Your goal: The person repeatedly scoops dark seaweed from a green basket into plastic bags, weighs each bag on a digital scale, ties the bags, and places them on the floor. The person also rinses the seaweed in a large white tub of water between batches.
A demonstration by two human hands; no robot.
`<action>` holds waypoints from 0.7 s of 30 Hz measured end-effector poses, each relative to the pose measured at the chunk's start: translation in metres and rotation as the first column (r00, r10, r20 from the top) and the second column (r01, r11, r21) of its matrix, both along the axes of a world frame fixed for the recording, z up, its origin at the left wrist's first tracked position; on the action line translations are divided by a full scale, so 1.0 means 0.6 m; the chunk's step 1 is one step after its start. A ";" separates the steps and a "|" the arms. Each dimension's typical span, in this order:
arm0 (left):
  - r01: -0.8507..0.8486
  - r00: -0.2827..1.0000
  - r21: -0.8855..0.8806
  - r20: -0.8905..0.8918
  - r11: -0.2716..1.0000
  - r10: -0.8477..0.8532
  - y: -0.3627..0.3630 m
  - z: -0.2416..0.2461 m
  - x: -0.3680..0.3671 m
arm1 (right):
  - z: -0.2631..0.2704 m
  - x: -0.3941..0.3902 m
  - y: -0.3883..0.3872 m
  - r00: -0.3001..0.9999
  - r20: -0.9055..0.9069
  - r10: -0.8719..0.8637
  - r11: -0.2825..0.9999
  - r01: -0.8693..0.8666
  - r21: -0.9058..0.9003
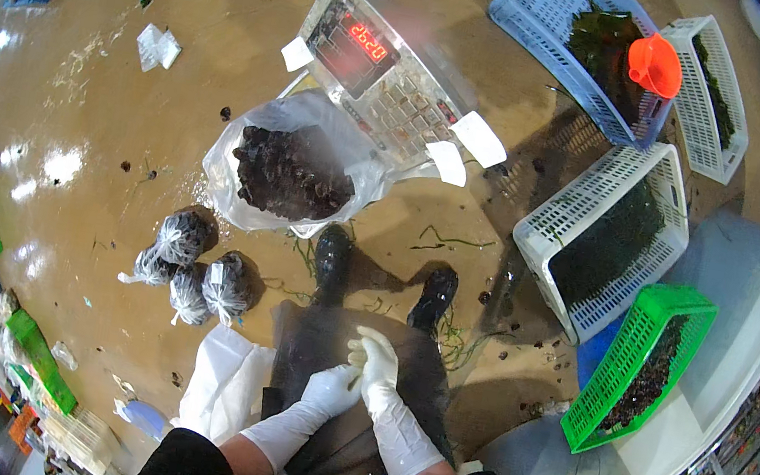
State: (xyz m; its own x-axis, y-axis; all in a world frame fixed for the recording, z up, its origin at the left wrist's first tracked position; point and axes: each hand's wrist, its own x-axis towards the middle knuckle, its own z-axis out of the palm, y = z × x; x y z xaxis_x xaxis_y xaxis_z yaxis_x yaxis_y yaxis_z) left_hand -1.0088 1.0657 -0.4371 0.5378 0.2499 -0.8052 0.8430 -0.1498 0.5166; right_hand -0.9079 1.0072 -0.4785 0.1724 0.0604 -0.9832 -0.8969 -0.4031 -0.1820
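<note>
Both of my hands wear long white gloves and meet low in front of my dark apron (301, 359). My left hand (331, 388) has its fingers curled against the palm side of my right hand (377, 365). Whether it pinches the glove there I cannot tell. My right hand's fingers are spread and point left, with nothing in them. Ahead stands a digital scale (401, 103) with a lit red display. A clear plastic bag (223, 168) rests on it, its mouth wide, holding dark wet shellfish or seaweed (293, 175).
Several tied bags (226, 288) lie left of my boots (434, 295), near a white sack (223, 380). On the right stand a blue crate (543, 10) with an orange scoop (657, 66), white crates (538, 225) (724, 161) and a green basket (676, 299). Green strands litter the wet floor.
</note>
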 end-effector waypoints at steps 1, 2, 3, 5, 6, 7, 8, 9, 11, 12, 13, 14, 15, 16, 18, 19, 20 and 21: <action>0.044 0.999 -0.008 -0.021 0.999 -0.044 -0.015 0.001 0.003 | -0.002 -0.004 -0.025 0.999 0.016 -0.050 0.998 0.051 -0.043; 0.056 0.997 -0.001 -0.057 0.998 -0.056 -0.034 0.002 0.009 | -0.009 -0.003 -0.053 0.995 -0.027 -0.098 0.995 0.097 -0.005; 0.015 0.997 -0.038 -0.079 0.999 -0.018 -0.052 -0.001 0.013 | -0.016 0.002 -0.083 0.987 -0.054 -0.149 0.989 0.149 -0.013; -0.064 0.989 -0.066 -0.141 0.996 0.054 -0.089 -0.013 0.021 | -0.028 0.014 -0.138 0.996 -0.084 -0.040 0.995 0.032 -0.090; -0.198 0.969 -0.069 -0.161 0.978 0.185 -0.105 -0.026 0.024 | -0.032 0.019 -0.161 0.987 -0.121 -0.104 0.993 0.097 -0.065; -0.476 0.867 -0.161 -0.251 0.865 0.430 -0.118 -0.050 0.027 | -0.035 0.028 -0.184 0.973 -0.171 -0.155 0.985 0.139 -0.102; -0.804 0.590 -0.331 -0.335 0.494 0.735 -0.121 -0.081 0.022 | -0.035 0.037 -0.203 0.987 -0.156 -0.050 0.999 0.047 -0.024; -0.879 0.406 -0.399 -0.339 0.261 0.849 -0.110 -0.132 0.017 | -0.035 0.045 -0.219 0.986 -0.153 0.064 0.997 -0.058 0.043; -0.949 0.166 -0.299 -0.209 0.098 0.964 -0.082 -0.229 -0.022 | -0.031 0.056 -0.244 0.977 -0.196 0.088 0.996 -0.082 0.037; -0.964 0.099 -0.262 -0.183 0.049 0.978 -0.057 -0.281 -0.053 | -0.029 0.060 -0.253 0.973 -0.219 0.071 0.997 -0.066 0.031; -0.996 -0.001 -0.090 -0.137 -0.013 0.991 -0.044 -0.333 -0.082 | -0.027 0.062 -0.260 0.973 -0.224 0.048 0.998 -0.040 0.040; -0.885 -0.114 -0.410 -0.273 -0.222 0.955 -0.006 -0.384 -0.123 | -0.026 0.063 -0.264 0.967 -0.250 0.048 0.999 -0.046 0.015; -0.902 -0.336 -0.146 -0.354 -0.406 0.873 0.012 -0.435 -0.152 | -0.026 0.064 -0.267 0.962 -0.262 0.077 0.997 -0.075 0.018; -0.832 -0.362 -0.220 -0.479 -0.509 0.799 0.054 -0.480 -0.189 | -0.028 0.063 -0.268 0.963 -0.252 0.092 0.996 -0.089 0.023; -0.939 -0.093 -0.294 -0.285 -0.179 0.954 0.127 -0.571 -0.231 | -0.034 0.061 -0.265 0.957 -0.284 0.058 0.998 -0.059 0.006; -0.982 -0.017 -0.182 -0.135 -0.041 0.991 0.160 -0.613 -0.240 | -0.038 0.059 -0.263 0.957 -0.284 0.050 0.998 -0.035 0.059; -0.997 0.081 0.020 0.006 0.081 0.997 0.192 -0.655 -0.243 | -0.040 0.057 -0.260 0.957 -0.287 0.038 0.995 -0.009 0.102; -0.964 0.229 0.141 0.023 0.224 0.973 0.231 -0.687 -0.245 | -0.041 0.054 -0.257 0.958 -0.287 0.022 0.994 0.009 0.106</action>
State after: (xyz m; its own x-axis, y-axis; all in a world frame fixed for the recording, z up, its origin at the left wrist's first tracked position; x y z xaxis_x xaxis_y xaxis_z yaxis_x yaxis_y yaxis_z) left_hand -1.1561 1.2045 -0.8492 -0.2243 0.6231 -0.7493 0.4063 0.7587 0.5093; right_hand -0.8752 0.8530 -0.5032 -0.1176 0.1659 -0.9791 -0.9148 -0.4017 0.0419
